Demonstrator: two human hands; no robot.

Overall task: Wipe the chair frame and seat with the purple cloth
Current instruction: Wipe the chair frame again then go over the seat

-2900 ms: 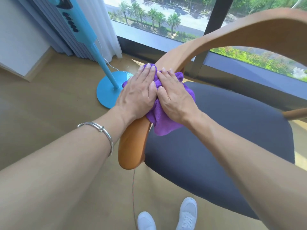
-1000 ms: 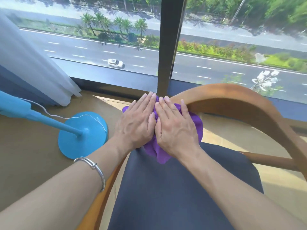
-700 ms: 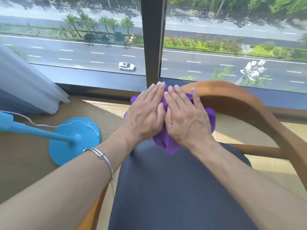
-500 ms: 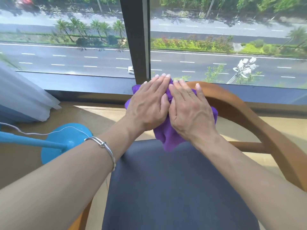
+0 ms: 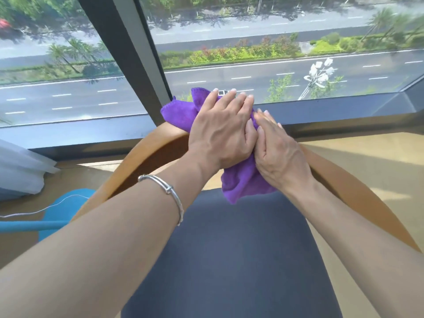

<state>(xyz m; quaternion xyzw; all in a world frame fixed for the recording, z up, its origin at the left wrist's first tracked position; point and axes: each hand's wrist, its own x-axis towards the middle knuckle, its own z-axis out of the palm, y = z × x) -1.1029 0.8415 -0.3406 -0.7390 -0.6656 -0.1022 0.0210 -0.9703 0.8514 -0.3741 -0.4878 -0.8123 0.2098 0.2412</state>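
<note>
Both hands lie side by side with fingers nearly straight, the left hand (image 5: 222, 130) and right hand (image 5: 281, 157) pressing flat on, not gripping, the purple cloth (image 5: 177, 112), which is draped over the top of the curved wooden chair frame (image 5: 344, 187) above the dark grey seat (image 5: 229, 253).

Purple cloth (image 5: 243, 184): solid vivid purple, no print. Chair frame (image 5: 358, 198): warm honey-orange wood, plain, browner on its shaded inner face. Seat (image 5: 241, 249): flat dark slate blue-grey fabric, unpatterned. Bracelet (image 5: 171, 191): plain silver. Stand base (image 5: 66, 210): sky blue, with a matching blue pole (image 5: 27, 226) and a thin white cord (image 5: 34, 212) across it. Curtain (image 5: 20, 171): white, bluish in the folds. Window post (image 5: 135, 60): dark charcoal. Road (image 5: 252, 74): grey with white dashed lane lines. Hedge (image 5: 229, 55): yellow-green flecked with red. Floor (image 5: 367, 161): pale tan.
</note>
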